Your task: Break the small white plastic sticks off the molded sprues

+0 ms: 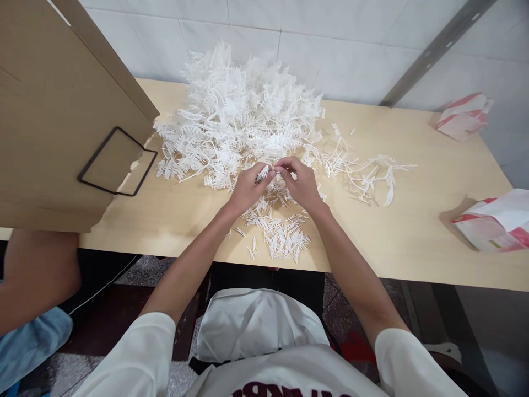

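My left hand point(250, 187) is closed around a small bunch of white plastic sprigs point(262, 174), thin and branching. Its thumb and fingers meet my right hand point(301, 181), which pinches at the end of the same bunch; the exact piece between its fingertips is too small to make out. Just beyond both hands rises a big heap of white branching plastic pieces point(243, 110). Below the hands, near the table's front edge, lies a smaller pile of short white sticks point(285, 234). Stripped-looking white stems point(372, 175) lie to the right of the heap.
A tall cardboard panel point(61, 121) with a black wire frame point(119, 165) stands at the left, another person's arm point(41, 270) below it. Two red-and-white paper packs point(465, 117) sit on the right of the wooden table point(413, 231). A tiled wall point(343, 49) bounds the back.
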